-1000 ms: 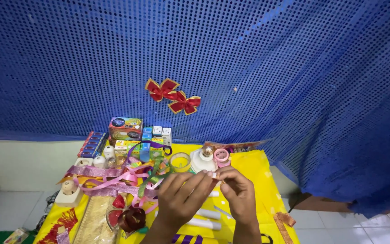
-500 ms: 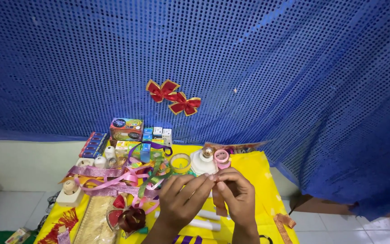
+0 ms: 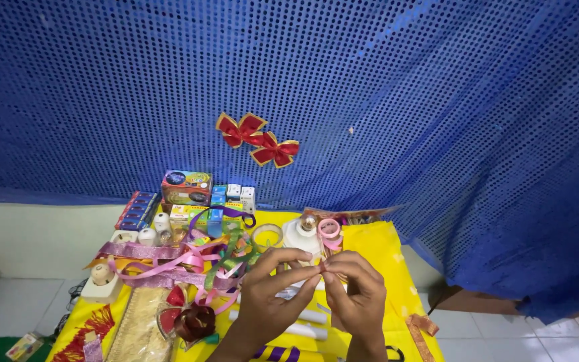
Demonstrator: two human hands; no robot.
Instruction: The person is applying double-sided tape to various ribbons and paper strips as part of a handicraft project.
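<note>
My left hand (image 3: 273, 293) and my right hand (image 3: 356, 289) meet over the yellow table (image 3: 376, 248), fingertips pinched together on a small piece of copper-brown ribbon (image 3: 322, 267). The ribbon strip hangs down behind my right hand and is mostly hidden. Just beyond my fingers stand a white round holder with a bulb (image 3: 303, 234) and a pink tape roll (image 3: 329, 229).
A tangle of pink, purple and green ribbons (image 3: 189, 263) lies left of my hands. Small boxes (image 3: 185, 188) stand at the back. A clear tape roll (image 3: 267, 236), white tubes (image 3: 303, 323), a red ornament (image 3: 194, 322) and a brown ribbon (image 3: 421, 330) are nearby. Two red bows (image 3: 257, 141) hang on the blue sequin cloth.
My hands have stayed pinched together and shifted slightly. The white bit between the fingertips a second ago is gone; a brown ribbon strip now shows between them.
</note>
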